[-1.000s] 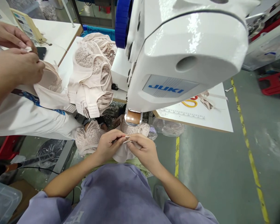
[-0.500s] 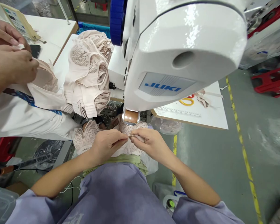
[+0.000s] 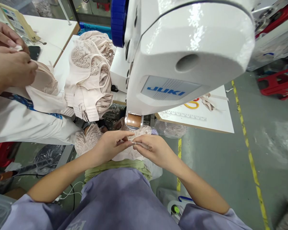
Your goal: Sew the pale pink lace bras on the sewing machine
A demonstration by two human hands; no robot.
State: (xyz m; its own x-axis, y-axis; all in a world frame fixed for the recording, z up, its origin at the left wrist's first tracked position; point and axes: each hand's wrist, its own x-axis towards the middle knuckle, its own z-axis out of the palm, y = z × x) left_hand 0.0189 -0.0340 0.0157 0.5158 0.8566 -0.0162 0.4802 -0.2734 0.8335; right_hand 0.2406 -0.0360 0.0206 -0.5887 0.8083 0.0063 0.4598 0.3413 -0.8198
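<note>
In front of the sewing machine, the left hand and right hand both pinch 1 pale strip over a lace garment; a bra pile lies left of the machine.

A white bench with a brown edge is taken up in the middle by a sewing machine. On its left part, a heap of pale lace bras is piled, with some bands draped over the near edge. To the right, a ruler is laid along the near edge; behind it, a yellow loop and beige strips are placed close together. On a second white tabletop at the far left, a dark flat object is partly hidden. The grey floor is marked with yellow tape; a red stool is stood on it, beyond the tape.
</note>
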